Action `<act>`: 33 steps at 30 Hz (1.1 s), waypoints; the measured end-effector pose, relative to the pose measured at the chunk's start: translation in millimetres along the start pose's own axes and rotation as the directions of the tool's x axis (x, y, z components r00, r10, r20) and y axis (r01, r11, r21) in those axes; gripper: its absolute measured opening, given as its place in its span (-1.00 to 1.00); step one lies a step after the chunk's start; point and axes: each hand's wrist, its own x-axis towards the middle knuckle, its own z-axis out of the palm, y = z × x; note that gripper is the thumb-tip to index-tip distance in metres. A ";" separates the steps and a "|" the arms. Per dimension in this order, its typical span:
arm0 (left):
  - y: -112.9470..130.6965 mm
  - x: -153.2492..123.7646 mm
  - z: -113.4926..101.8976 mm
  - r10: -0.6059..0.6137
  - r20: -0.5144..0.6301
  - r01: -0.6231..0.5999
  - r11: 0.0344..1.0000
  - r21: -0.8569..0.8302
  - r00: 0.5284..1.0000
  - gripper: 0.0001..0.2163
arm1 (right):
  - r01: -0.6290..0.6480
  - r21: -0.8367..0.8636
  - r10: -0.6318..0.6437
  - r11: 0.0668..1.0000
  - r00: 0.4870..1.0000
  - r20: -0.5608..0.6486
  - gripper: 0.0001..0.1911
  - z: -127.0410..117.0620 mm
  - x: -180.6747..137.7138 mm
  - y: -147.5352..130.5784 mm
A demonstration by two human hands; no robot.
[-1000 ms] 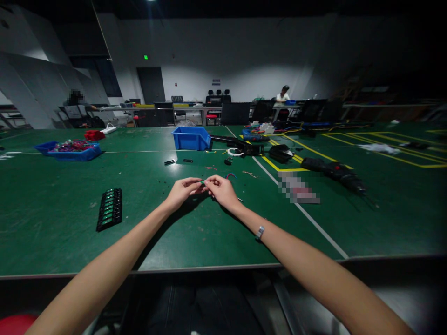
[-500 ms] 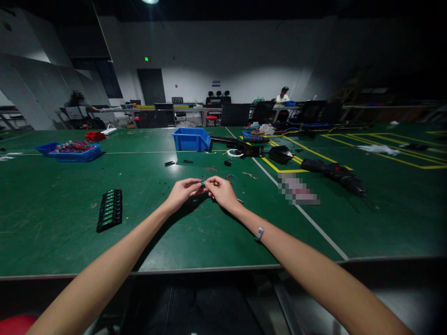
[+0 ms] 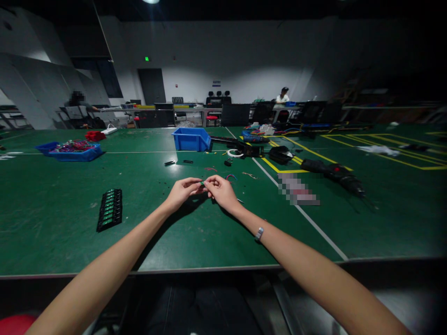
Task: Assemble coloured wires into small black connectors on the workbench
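Note:
Between the fingertips of both hands sits a small green piece [image 3: 202, 183], mostly hidden, so its kind is unclear. My left hand [image 3: 184, 192] pinches it from the left. From the other side my right hand [image 3: 220, 190] grips it with thumb and fingers. Both hands are just above the green table [image 3: 195, 237]. To the left lies a black tray [image 3: 110, 210] with a row of green pieces that look like small circuit boards. Short red wires [image 3: 210, 169] and two slim black parts [image 3: 187, 161] lie beyond my hands.
A blue bin [image 3: 191, 139] stands at the back, and a blue tray of coloured wires [image 3: 75, 151] is at far left. On the right lie a black power tool [image 3: 333, 174] and a pixelated flat item [image 3: 298, 189]. Two people sit at tables far behind.

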 end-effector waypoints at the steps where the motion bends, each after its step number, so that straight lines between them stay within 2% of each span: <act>1: 0.1 -0.1 0.1 0.000 0.003 0.000 1.000 -0.007 1.000 -0.60 | 0.001 -0.001 -0.001 1.000 1.000 0.001 -0.64 0.0 -0.2 -0.5; 11: -1.7 0.5 -1.9 0.010 0.020 -0.010 1.000 0.021 1.000 -0.59 | 0.001 0.007 -0.001 1.000 1.000 0.002 -0.64 0.7 -1.2 -4.2; 19: 1.8 -1.7 0.9 -0.005 0.005 0.005 1.000 -0.019 1.000 -0.59 | -0.017 -0.009 0.017 1.000 1.000 0.002 -0.60 0.7 -1.4 -4.8; 33: -0.6 -0.6 0.2 -0.017 0.006 0.017 0.999 -0.037 1.000 -0.61 | -0.042 0.002 0.042 0.999 0.999 0.025 -0.66 0.2 -0.8 -2.4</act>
